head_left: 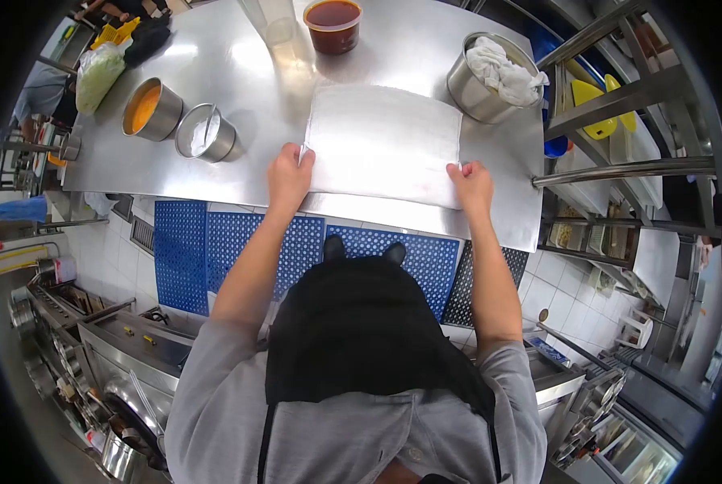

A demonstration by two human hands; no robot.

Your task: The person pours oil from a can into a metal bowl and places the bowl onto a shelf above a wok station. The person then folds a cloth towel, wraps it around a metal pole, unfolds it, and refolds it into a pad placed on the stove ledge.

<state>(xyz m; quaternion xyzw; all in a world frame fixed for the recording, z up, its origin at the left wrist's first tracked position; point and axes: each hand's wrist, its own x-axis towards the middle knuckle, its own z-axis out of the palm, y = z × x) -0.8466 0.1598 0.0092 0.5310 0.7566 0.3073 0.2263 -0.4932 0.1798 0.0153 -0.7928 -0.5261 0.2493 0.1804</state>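
A white cloth (383,145) lies spread out flat on the steel table, close to its front edge. My left hand (290,179) pinches the cloth's left edge between thumb and fingers. On the opposite side, my right hand (472,187) is closed on the cloth's right edge near the front corner. Left of my left hand stands a small steel pot (225,139) holding white stuff and a spoon handle. Beyond the cloth's right back corner is a steel pot (467,87) with crumpled white cloths (502,71) in it.
A tub of dark red liquid (332,39) and a clear pitcher (278,31) stand at the back of the steel table (215,181). An orange-filled pot (161,113) and a bagged green vegetable (100,77) are at left. Metal shelving (619,172) borders the right side.
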